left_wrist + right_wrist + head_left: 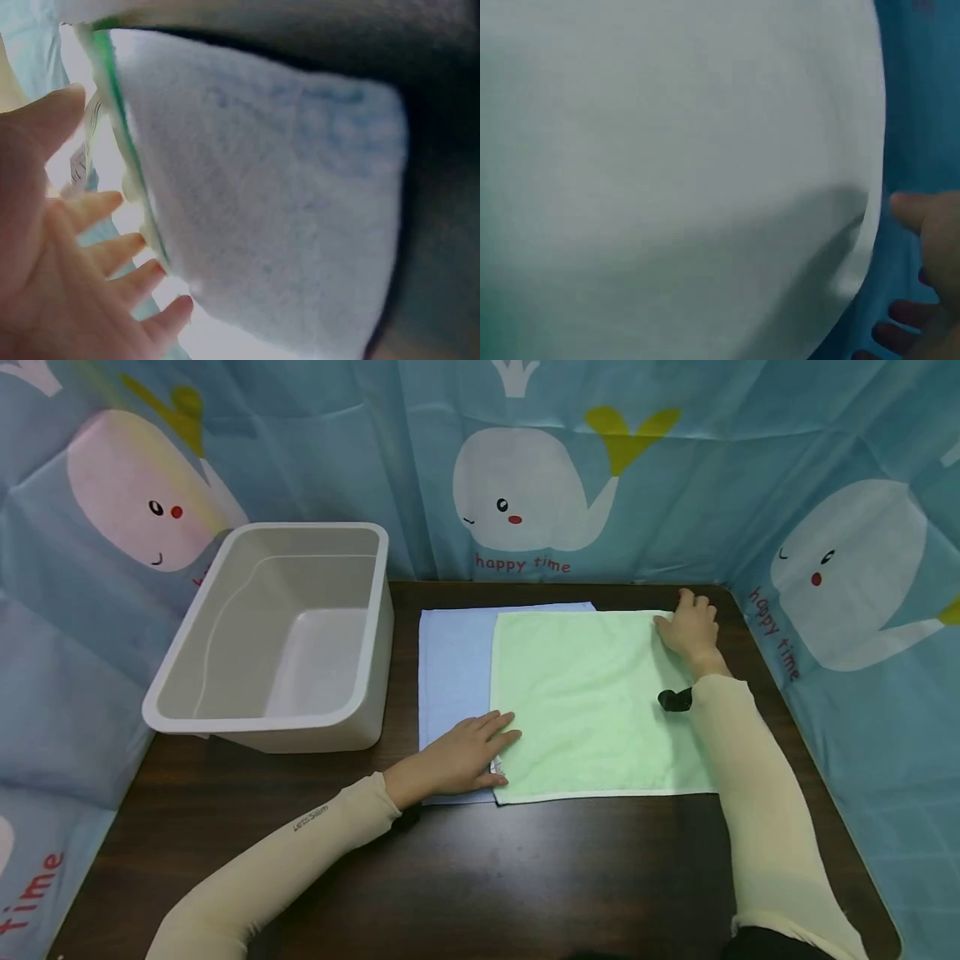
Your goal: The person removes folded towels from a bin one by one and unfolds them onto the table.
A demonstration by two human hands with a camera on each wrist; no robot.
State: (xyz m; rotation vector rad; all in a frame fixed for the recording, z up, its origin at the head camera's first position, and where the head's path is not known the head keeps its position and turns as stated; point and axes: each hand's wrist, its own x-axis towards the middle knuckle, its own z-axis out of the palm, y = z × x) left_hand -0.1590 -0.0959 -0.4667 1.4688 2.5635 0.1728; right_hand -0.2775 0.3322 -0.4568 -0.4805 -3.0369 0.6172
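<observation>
A light green towel [592, 702] lies spread out, overlapping a light blue towel [453, 677] whose left strip and part of its top edge show. My left hand [461, 760] reaches over the blue towel, its fingers straight and spread at the green towel's left edge. Close by that hand is a small white label [497, 766]. My right hand [688, 625] is at the far right corner of the green towel, thumb by the edge and fingers extended. In the right wrist view, that towel's edge [876, 150] curves close to the thumb [911, 211].
A deep white plastic bin [360, 693] stands left of the towels on the dark wooden table [480, 877]. Blue whale-print sheeting [390, 460] hangs behind and along both sides. A black strap end [675, 700] sticks out from the right sleeve over the green towel.
</observation>
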